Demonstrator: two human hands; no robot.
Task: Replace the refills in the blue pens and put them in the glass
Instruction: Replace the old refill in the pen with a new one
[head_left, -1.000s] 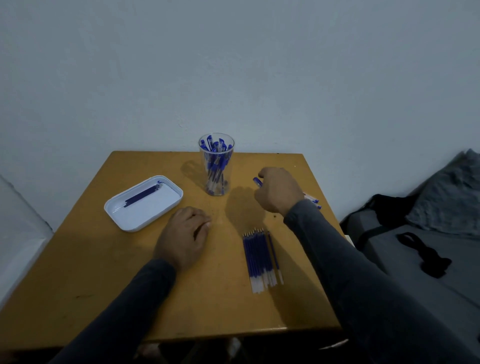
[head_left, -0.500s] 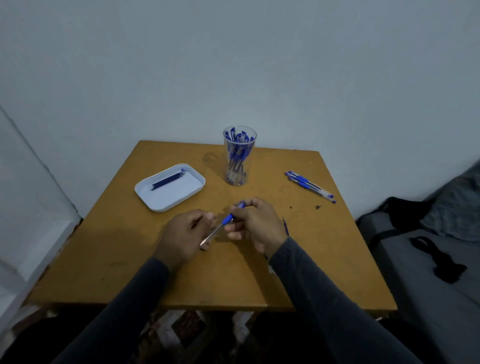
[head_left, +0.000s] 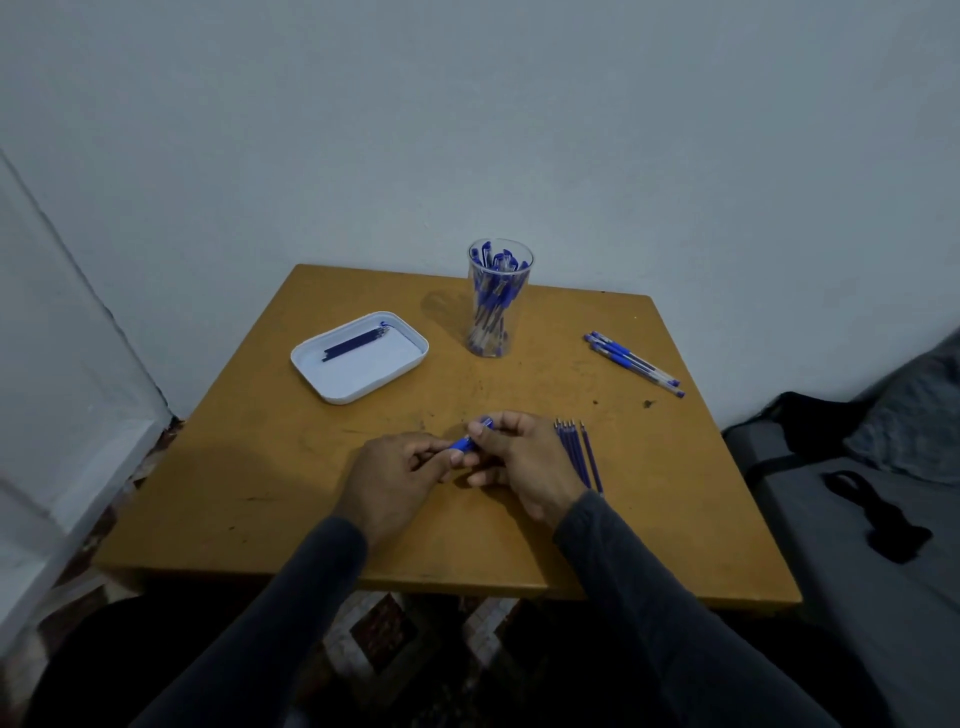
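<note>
Two arms in dark grey sleeves reach forward over a square wooden table (head_left: 260, 467). The left hand (head_left: 395, 478) and the right hand (head_left: 524, 462) meet just above the table's middle, both closed on one blue pen (head_left: 470, 439). Only a short blue part of it shows between them; the rest is hidden inside the hands. The left fingertips (head_left: 452, 454) pinch the pen's lower end, while the right fingertips (head_left: 480, 428) pinch the upper end, so the pen runs slantwise between the two grips. This looks like the opening step: the hands seem set to twist or pull the pen apart so the old refill can come out. Whether it has begun to separate cannot be told.

Just to the right of the right hand, partly behind its wrist, lies a neat row of new refills (head_left: 576, 452), tips pointing away from the person. The next move likely calls for a steady hold by one hand while the other frees the tip section, then a short reach to these refills.

Further off on the left sits a white tray (head_left: 322, 384) holding a few dark used refills (head_left: 353, 343). Near the right edge lie several more blue pens (head_left: 631, 364) waiting. At the far middle stands a clear glass (head_left: 498, 301), upright, already crowded with blue pens.
</note>
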